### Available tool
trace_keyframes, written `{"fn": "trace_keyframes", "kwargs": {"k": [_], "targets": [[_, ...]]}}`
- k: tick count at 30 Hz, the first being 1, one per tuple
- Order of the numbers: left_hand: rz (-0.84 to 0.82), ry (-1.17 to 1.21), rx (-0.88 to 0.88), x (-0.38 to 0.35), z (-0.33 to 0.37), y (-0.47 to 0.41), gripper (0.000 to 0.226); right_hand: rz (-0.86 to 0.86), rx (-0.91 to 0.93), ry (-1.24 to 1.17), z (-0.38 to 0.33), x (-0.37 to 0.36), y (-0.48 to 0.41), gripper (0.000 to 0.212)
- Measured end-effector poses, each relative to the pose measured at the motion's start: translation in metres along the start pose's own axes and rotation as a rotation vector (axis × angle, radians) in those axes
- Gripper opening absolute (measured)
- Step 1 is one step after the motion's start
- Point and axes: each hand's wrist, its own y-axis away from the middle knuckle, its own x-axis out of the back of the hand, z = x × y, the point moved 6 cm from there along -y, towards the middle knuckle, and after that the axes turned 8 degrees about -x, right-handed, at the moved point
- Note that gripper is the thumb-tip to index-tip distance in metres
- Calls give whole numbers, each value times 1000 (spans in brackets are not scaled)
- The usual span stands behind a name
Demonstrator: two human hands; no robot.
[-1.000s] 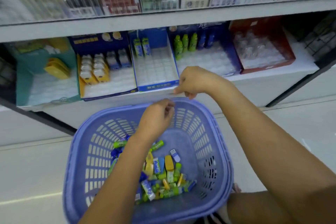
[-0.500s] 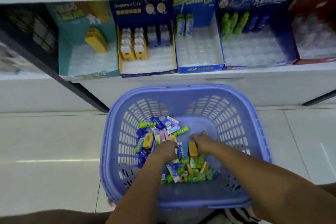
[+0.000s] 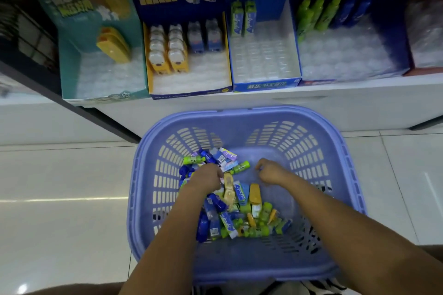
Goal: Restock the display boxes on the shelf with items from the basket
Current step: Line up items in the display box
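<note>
In the basket, low on the floor before the shelf, both hands are at the loose items. Left hand: fingers curl down into the pile, can't tell if they grip anything. Right hand: just beside the pile, fingers loosely curled, nothing visible in them. Teal box, navy box, blue box and dark blue box each hold only a few pieces at the back; trays are mostly bare. Judged early on, with most restocking left.
</note>
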Motion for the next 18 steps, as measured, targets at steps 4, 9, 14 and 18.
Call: {"fn": "trace_keyframes", "kwargs": {"k": [4, 9, 14, 18], "targets": [[-62, -101, -38, -7, 2, -4, 37, -16, -7, -170, -13, 22, 1, 25], [292, -72, -73, 11, 11, -6, 38, -63, 31, -225, -24, 39, 15, 22], [355, -199, -28, 21, 8, -24, 55, -89, 85, -282, -29, 47, 26, 26], [340, -336, 35, 11, 10, -33, 58, -110, 139, -357, -24, 56, 35, 24]]}}
